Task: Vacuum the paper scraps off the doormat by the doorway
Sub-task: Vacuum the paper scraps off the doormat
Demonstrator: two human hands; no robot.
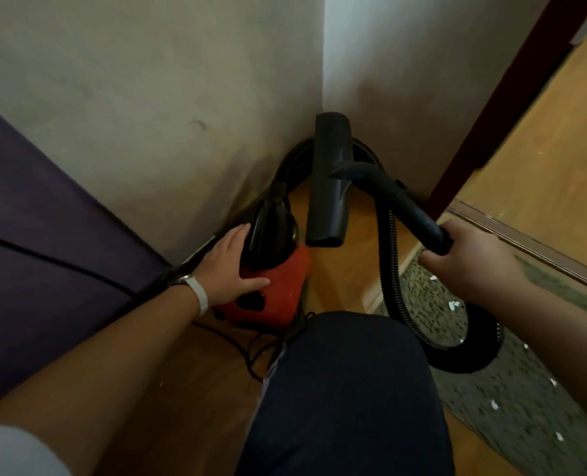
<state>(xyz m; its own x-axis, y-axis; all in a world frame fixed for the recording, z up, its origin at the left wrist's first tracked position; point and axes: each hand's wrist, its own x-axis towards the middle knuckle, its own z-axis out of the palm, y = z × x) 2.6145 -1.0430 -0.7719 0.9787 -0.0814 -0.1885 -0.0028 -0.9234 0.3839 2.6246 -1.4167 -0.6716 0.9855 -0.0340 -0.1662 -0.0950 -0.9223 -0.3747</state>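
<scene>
My left hand (232,266) lay flat on the vacuum cleaner (281,290), fingers straight, thumb pressed on its red body and fingertips against the black top part. I could make out no writing on it; the dark patches on the red shell were too blurred to tell as buttons or vents. My right hand (474,259) was curled round the end of the black tube (419,214), which led up to the floor nozzle (329,180). The nozzle stood on end, its top against the wall corner.

The ribbed hose (393,280) ran down from the tube and looped over the doormat (491,389), partly behind my forearm. The speckled mat lay to my right by the doorway, beside the dark red door frame (491,115), with white paper scraps (454,305) scattered on it; motion blur smeared its pattern. My knee (347,389) in dark cloth hid the mat's near edge and much of the wooden floor (336,276). A thin cord (250,348) trailed from under the vacuum cleaner and vanished behind my knee. A white band (199,295) sat on my left wrist. Purple furniture (45,252) was cut off at the left.
</scene>
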